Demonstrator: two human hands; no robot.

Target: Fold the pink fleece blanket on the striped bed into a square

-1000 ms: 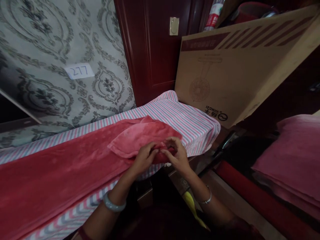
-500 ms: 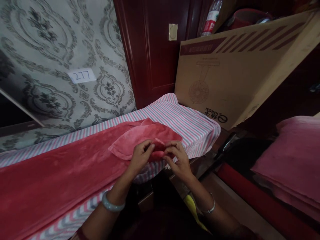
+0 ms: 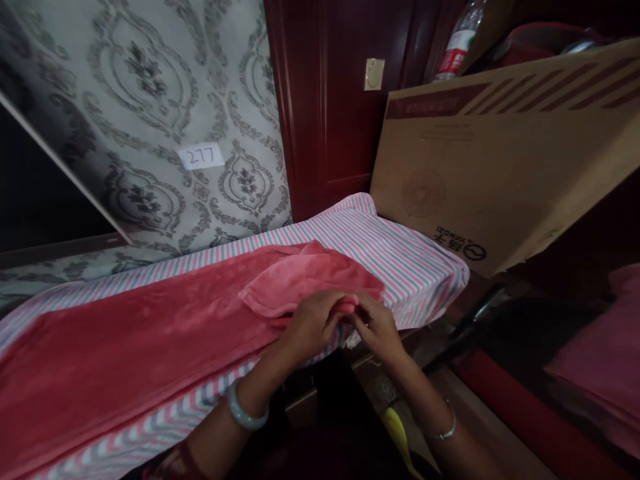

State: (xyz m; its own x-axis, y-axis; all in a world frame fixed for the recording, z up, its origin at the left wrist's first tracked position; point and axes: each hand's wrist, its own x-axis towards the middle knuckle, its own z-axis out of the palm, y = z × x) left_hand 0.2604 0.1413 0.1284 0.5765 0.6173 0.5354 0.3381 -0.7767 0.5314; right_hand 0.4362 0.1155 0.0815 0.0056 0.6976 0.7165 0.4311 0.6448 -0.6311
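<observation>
A long red plush cloth [image 3: 135,333] lies along a board covered in pink, grey and white striped fabric [image 3: 395,253]. Its right end is folded back into a flap [image 3: 305,280]. My left hand [image 3: 313,323] and my right hand [image 3: 380,328] meet at the flap's near edge, both pinching the red cloth between the fingers. A pale green bangle sits on my left wrist and a thin metal bracelet on my right.
A large cardboard box [image 3: 505,153] leans at the board's right end, against a dark red door [image 3: 340,100]. Patterned wallpaper with a paper tag reading 277 [image 3: 200,157] is behind. A pink folded stack [image 3: 600,360] lies at the right.
The view has swung left, so everything sits further right in frame. My hands have closed together on the flap's edge; the fingers were slightly apart before.
</observation>
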